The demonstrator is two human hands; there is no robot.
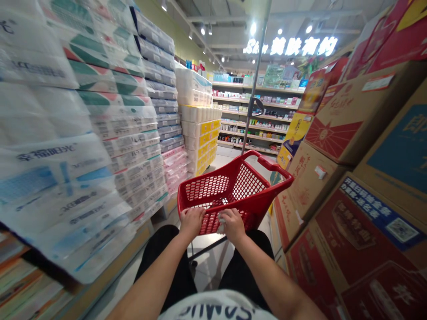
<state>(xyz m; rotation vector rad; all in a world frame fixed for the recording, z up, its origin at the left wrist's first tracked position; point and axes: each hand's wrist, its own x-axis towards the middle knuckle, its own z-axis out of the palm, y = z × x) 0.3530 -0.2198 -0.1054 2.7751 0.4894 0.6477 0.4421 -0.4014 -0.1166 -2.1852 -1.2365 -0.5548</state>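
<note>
Red cart (255, 206) — left hand (192, 222) rests, grip curled over the rim (212, 208); right hand (232, 223) holds a pale wad (221, 223), grip closed.

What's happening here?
A person has both hands on a red shopping cart in a store aisle. The left hand grips its near rim; the right hand holds a pale crumpled item against it. Stacked paper packs line the left, cardboard cartons the right; stocked shelves stand ahead.
</note>
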